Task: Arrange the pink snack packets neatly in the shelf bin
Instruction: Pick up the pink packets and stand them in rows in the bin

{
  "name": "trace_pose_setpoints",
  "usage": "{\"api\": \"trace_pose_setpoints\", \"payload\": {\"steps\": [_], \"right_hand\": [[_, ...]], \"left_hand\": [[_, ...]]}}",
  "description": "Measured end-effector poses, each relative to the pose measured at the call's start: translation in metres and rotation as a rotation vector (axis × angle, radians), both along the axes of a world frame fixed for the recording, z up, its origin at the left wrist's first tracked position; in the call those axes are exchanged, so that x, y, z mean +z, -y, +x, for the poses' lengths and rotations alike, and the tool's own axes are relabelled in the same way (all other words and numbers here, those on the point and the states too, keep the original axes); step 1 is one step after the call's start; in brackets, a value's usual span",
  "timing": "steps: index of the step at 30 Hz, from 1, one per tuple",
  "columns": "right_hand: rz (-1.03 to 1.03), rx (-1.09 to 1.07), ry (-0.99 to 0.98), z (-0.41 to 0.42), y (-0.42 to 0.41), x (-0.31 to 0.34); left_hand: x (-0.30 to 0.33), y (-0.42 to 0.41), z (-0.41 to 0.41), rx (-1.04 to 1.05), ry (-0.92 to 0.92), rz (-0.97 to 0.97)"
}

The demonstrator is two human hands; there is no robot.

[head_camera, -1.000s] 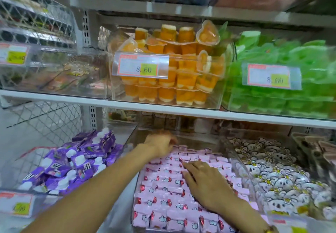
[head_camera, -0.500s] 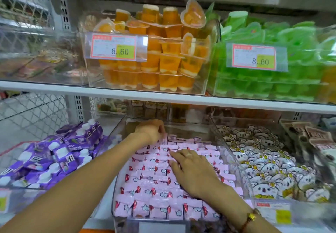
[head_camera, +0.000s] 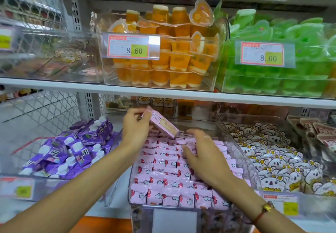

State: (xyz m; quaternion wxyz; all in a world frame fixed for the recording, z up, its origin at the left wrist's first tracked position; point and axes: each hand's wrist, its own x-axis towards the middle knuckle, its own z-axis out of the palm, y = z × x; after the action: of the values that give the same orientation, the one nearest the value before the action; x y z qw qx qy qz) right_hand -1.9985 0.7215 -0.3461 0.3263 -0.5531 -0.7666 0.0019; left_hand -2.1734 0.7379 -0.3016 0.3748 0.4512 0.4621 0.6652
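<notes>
Two price tags (head_camera: 133, 46) reading 8.60 above your hands, your left hand (head_camera: 135, 129) gripping a tilted pink snack packet (head_camera: 161, 123), your right hand (head_camera: 201, 155) spread flat on packet rows (head_camera: 163, 178) in the clear bin (head_camera: 241, 152)

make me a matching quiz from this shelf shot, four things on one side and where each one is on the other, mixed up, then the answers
Things
1. orange jelly cups
2. purple pouches
3. lifted pink packet
4. koala packets

Places
A. bin right of the pink bin
B. in the left hand, above the rows
C. upper shelf, behind a price tag reading 8.60
D. bin left of the pink bin

Pairs: 1-C, 2-D, 3-B, 4-A
</notes>
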Motion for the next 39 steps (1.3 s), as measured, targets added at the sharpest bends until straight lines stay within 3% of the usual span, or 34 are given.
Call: {"api": "trace_pose_setpoints", "payload": {"steps": [4, 6, 10, 12, 15, 18, 21, 26, 31, 36, 39], "right_hand": [[0.089, 0.278, -0.264, -0.009, 0.012, 0.013], [0.138, 0.358, -0.260, -0.010, 0.015, 0.016], [0.210, 0.321, -0.204, -0.004, 0.019, 0.018], [0.056, 0.357, -0.378, -0.003, 0.020, 0.019], [-0.437, 0.361, -0.860, -0.003, 0.020, 0.027], [-0.825, 0.430, -1.200, -0.001, 0.018, 0.035], [-0.959, 0.474, -1.327, -0.003, 0.023, 0.038], [-0.921, 0.438, -1.291, 0.000, 0.022, 0.039], [-0.719, 0.448, -1.259, 0.000, 0.024, 0.040], [-0.511, 0.385, -1.358, -0.004, 0.018, 0.035], [-0.381, 0.120, -1.332, -0.002, -0.007, 0.035]], "left_hand": [[-0.001, 0.023, -0.001, -0.087, 0.104, -0.053], [-0.003, 0.029, 0.001, -0.142, 0.150, -0.081], [-0.006, 0.034, 0.000, -0.219, 0.209, -0.150], [-0.007, 0.034, -0.003, -0.191, 0.059, -0.121], [-0.006, 0.031, -0.010, -0.222, -0.308, 0.031], [-0.006, 0.031, -0.014, -0.327, -0.448, 0.105], [-0.008, 0.030, -0.016, -0.337, -0.480, 0.148], [-0.011, 0.030, -0.017, -0.280, -0.373, 0.152], [-0.014, 0.033, -0.017, -0.108, -0.222, 0.147], [-0.020, 0.043, -0.016, -0.089, -0.403, 0.194], [-0.029, 0.047, -0.031, 0.005, -0.481, 0.192]]}}
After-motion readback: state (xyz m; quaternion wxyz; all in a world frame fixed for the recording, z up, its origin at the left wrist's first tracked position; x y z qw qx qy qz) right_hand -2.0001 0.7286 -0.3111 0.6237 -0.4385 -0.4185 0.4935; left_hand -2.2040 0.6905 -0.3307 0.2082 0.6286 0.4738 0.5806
